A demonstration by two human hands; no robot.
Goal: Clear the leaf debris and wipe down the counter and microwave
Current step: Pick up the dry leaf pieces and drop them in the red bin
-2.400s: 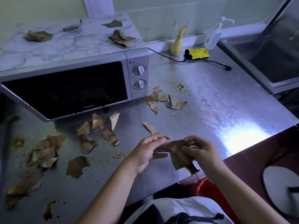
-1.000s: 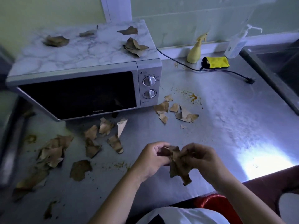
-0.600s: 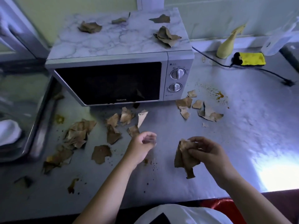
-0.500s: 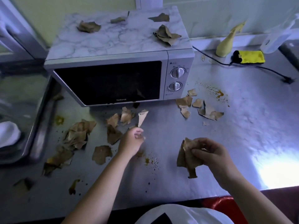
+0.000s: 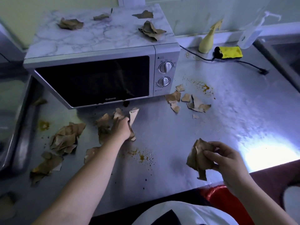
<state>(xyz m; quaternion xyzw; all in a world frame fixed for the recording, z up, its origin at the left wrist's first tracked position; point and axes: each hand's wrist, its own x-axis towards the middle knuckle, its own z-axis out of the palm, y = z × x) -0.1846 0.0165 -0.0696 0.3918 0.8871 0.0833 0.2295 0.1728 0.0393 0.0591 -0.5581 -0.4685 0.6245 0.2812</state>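
At the far left a steel sink basin [image 5: 14,120] borders the metal worktop [image 5: 227,127], and near that edge lie several dry brown leaf scraps, curled and torn: a crumpled heap [image 5: 65,138] and, nearer the front, a flatter dark piece [image 5: 46,166], with a yellowish stain [image 5: 43,125] on the steel behind them. The silver microwave [image 5: 100,65] stands at the back left, its door dark and shut, its marbled top carrying four more scraps, the largest a folded cluster [image 5: 151,30] near its right front corner. In front of the door the left hand [image 5: 121,129] reaches into a small pile of scraps [image 5: 105,122], palm down with fingers curled among them; whether they actually pinch a piece cannot be told. A spatter of orange-brown specks [image 5: 142,157] marks the worktop between the two arms. To the right of the microwave's dials lies another scatter of pale, stiff fragments [image 5: 186,101], with a second orange stain [image 5: 205,87] just behind. The right hand [image 5: 225,161], well apart from the left, is closed around a wad of gathered leaves [image 5: 198,158], thumb and fingertips pressing the creased brown pieces, one strip hanging below. At the back right stand a yellow spray bottle [image 5: 209,39], a yellow cloth [image 5: 230,52] and a clear pump bottle [image 5: 253,33], with a black cord [image 5: 235,61] trailing across.
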